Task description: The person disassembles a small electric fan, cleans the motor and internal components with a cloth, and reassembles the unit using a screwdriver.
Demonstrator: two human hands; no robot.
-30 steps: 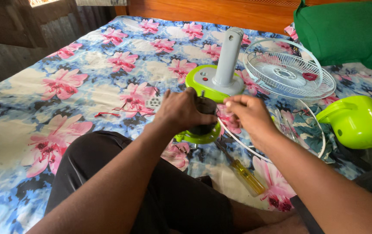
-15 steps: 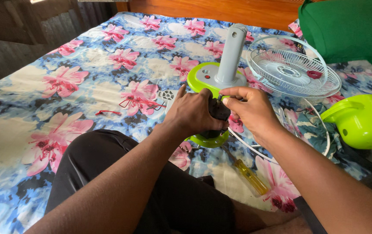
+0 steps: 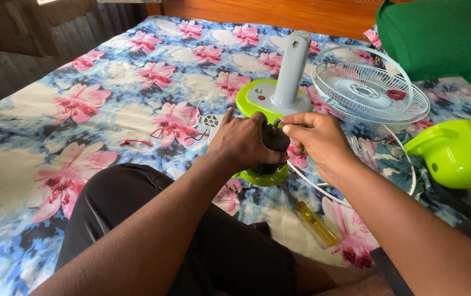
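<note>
The person sits on a bed covered by a floral bedsheet (image 3: 82, 109), blue with pink flowers, one dark-trousered knee drawn up in front. Both hands meet over a small black fan motor (image 3: 272, 143) held just above a lime-green round piece (image 3: 261, 176) that rests on the sheet. The left hand (image 3: 243, 143) is wrapped around the motor from the left, fingers closed on its body. The right hand (image 3: 315, 141) comes in from the right, thumb and forefinger pinched narrowly at the motor's top, where a thin metal shaft sticks up; whether they grip something tiny there I cannot tell.

Just beyond the hands stands the fan base (image 3: 271, 98), lime green with a grey top and an upright grey column. To the right of it lies a white wire fan guard (image 3: 370, 87), and farther right a lime-green motor housing (image 3: 457, 153). A yellow-handled screwdriver (image 3: 315, 222) lies on the sheet near the right forearm. A green pillow (image 3: 444, 38) sits at the far right.
</note>
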